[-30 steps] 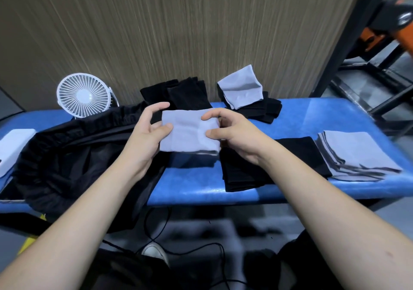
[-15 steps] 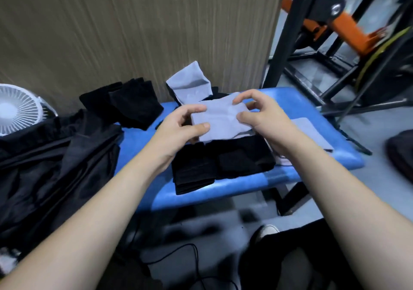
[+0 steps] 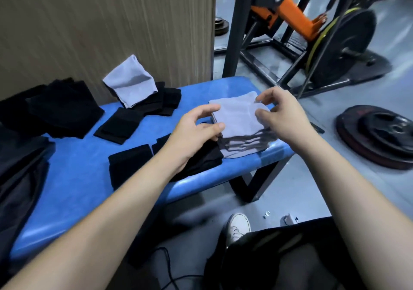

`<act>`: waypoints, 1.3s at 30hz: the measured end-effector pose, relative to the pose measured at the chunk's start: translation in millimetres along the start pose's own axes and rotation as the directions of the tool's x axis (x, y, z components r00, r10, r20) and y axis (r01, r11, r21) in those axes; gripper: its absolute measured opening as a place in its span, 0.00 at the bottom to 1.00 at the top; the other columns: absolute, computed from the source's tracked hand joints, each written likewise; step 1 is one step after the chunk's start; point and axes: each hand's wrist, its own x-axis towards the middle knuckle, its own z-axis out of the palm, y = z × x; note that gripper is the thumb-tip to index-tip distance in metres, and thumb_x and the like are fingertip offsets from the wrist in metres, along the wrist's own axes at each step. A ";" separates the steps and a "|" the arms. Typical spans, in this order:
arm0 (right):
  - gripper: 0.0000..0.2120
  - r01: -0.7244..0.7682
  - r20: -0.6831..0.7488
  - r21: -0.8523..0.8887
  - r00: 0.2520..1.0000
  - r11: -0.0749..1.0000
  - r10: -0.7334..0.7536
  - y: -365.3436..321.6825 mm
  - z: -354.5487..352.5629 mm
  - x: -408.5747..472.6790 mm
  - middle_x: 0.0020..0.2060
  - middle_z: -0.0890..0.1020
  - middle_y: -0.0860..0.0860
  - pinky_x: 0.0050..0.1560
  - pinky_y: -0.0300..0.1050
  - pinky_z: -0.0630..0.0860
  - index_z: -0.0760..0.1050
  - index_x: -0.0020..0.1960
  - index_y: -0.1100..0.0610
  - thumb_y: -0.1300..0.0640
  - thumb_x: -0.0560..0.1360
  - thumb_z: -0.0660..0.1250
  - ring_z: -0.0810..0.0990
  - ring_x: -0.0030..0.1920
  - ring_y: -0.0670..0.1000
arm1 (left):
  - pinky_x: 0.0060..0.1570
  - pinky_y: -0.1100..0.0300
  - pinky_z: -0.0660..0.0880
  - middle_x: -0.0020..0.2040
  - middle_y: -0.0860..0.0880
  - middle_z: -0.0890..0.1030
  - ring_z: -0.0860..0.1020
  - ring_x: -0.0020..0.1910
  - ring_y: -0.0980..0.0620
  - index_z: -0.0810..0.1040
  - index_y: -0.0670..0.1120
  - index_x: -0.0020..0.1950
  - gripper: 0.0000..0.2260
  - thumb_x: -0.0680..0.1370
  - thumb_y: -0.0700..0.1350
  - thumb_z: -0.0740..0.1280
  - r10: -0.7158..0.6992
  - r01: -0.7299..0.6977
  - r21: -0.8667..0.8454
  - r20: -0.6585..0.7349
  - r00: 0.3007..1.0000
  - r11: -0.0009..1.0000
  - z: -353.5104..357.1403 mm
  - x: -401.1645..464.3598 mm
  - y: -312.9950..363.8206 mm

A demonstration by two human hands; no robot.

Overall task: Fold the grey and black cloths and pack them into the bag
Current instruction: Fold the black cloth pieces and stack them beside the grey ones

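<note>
A folded grey cloth (image 3: 237, 116) lies on top of a stack of folded grey cloths (image 3: 242, 150) at the right end of the blue bench (image 3: 73, 178). My left hand (image 3: 194, 131) pinches its left edge between thumb and fingers. My right hand (image 3: 281, 115) pinches its right edge. Folded black cloths (image 3: 129, 162) lie under my left wrist, with another (image 3: 118, 125) further back. A loose grey cloth (image 3: 130, 81) rests on a black pile (image 3: 166, 102) by the wall. The black bag (image 3: 20, 178) spreads over the bench's left end.
More black cloths (image 3: 60, 108) are heaped at the back left against the wood-grain wall. Right of the bench stand an orange and black gym machine (image 3: 290, 17) and weight plates (image 3: 380, 133) on the floor. My shoe (image 3: 238, 225) and a cable are below the bench.
Both hands carried the folded grey cloth to the right, over the black cloths, and lowered it onto the grey stack. The view swung right, so the fan left the frame.
</note>
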 end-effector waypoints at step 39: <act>0.10 0.282 0.135 -0.467 0.960 0.838 -0.247 -70.9 94.6 10.6 0.55 0.78 0.52 0.58 0.52 0.65 0.77 0.57 0.52 0.55 0.77 0.63 0.74 0.58 0.57 | 0.52 0.65 0.67 0.55 0.53 0.75 0.74 0.50 0.57 0.79 0.52 0.55 0.09 0.77 0.42 0.70 0.186 0.060 0.648 -0.303 0.935 0.759 -113.0 12.9 -9.3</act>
